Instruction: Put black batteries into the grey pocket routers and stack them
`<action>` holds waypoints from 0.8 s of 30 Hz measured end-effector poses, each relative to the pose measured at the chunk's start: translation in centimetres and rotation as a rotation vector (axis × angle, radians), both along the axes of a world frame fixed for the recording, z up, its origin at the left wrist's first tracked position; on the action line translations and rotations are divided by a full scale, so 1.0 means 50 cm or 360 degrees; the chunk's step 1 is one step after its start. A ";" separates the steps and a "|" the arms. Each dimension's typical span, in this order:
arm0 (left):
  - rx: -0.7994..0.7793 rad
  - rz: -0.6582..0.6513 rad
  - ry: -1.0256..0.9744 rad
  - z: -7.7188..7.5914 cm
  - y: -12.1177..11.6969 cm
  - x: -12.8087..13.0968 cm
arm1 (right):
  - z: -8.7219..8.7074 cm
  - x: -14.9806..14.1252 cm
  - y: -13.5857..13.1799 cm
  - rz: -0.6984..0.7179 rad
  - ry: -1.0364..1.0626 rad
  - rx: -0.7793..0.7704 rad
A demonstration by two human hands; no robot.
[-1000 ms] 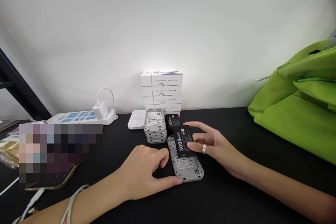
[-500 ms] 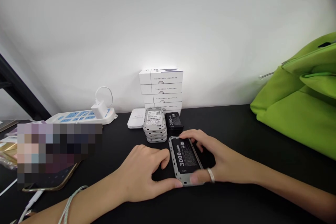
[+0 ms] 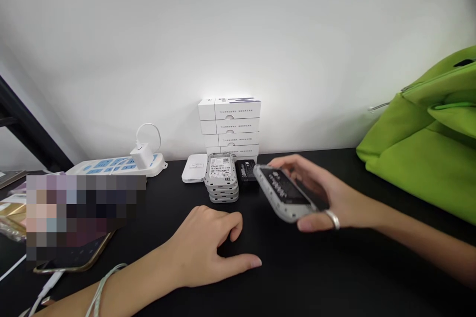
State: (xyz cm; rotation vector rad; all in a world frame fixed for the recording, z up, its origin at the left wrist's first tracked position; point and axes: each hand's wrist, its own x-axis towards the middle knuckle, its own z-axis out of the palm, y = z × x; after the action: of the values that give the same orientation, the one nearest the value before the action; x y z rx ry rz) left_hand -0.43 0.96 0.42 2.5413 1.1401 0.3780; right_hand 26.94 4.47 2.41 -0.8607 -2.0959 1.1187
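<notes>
My right hand (image 3: 327, 195) grips a grey pocket device (image 3: 284, 194) with a black battery set in its open back, holding it tilted above the black table (image 3: 334, 277). A ring sits on one finger of that hand. My left hand (image 3: 208, 247) rests on the table below and left of the device, fingers loosely curled, thumb out, holding nothing. Just behind lies a stack of grey devices (image 3: 222, 178) with labels facing up, and a black battery (image 3: 246, 172) marked 3000mAh lies beside the stack.
Stacked white boxes (image 3: 232, 126) stand against the wall. A white lid (image 3: 194, 168) lies left of the device stack. A white power strip with a charger (image 3: 119, 163) is further left. A green bag (image 3: 427, 143) fills the right. A phone (image 3: 70, 257) lies at the left.
My right hand pressed the battery into the grey device on the table, then lifted the device up and to the right. My left hand let go of it and stays on the table.
</notes>
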 end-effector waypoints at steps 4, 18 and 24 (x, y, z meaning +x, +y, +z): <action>-0.0041 0.0015 0.0017 0.002 0.000 0.002 | -0.005 0.045 0.078 -0.0286 -0.0262 0.0102; -0.0050 0.0030 -0.0006 -0.003 0.001 0.000 | -0.036 0.018 0.119 -0.0590 -0.0551 0.0484; -0.0018 0.0022 -0.0032 -0.003 0.000 0.001 | 0.029 -0.115 0.079 -0.0580 -0.0066 0.0457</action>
State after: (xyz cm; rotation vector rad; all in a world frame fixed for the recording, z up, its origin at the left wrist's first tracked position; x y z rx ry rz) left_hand -0.36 0.96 0.27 2.5150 1.1500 0.3988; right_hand 21.20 8.43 3.87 -1.0733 -1.9648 0.5985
